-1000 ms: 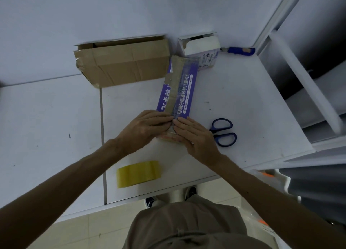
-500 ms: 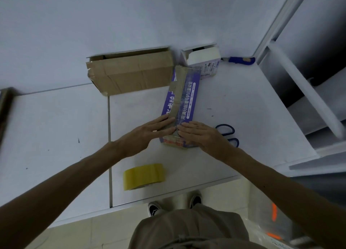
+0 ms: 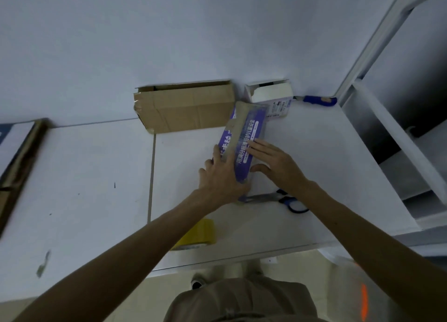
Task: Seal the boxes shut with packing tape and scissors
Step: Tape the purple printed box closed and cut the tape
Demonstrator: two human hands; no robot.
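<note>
A long purple box (image 3: 251, 133) with a brown tape strip along its top lies on the white table (image 3: 314, 157). My left hand (image 3: 221, 174) lies flat on its near left part, fingers pressed along the tape. My right hand (image 3: 273, 162) rests flat on the box's right side, fingers spread. Blue-handled scissors (image 3: 287, 200) lie just behind my right wrist, blades partly under the box's near end. A yellow tape roll (image 3: 200, 234) sits near the front edge, partly hidden by my left forearm.
A brown cardboard box (image 3: 188, 108) and a small white box (image 3: 271, 96) stand against the wall. A blue-handled tool (image 3: 314, 100) lies in the back right corner. A flat framed board (image 3: 17, 152) is at far left; white shelving (image 3: 399, 133) at right.
Both hands slid from the box's near end further up along its top, left hand over the tape, right hand on the right side. The camera view tilted and shifted.
</note>
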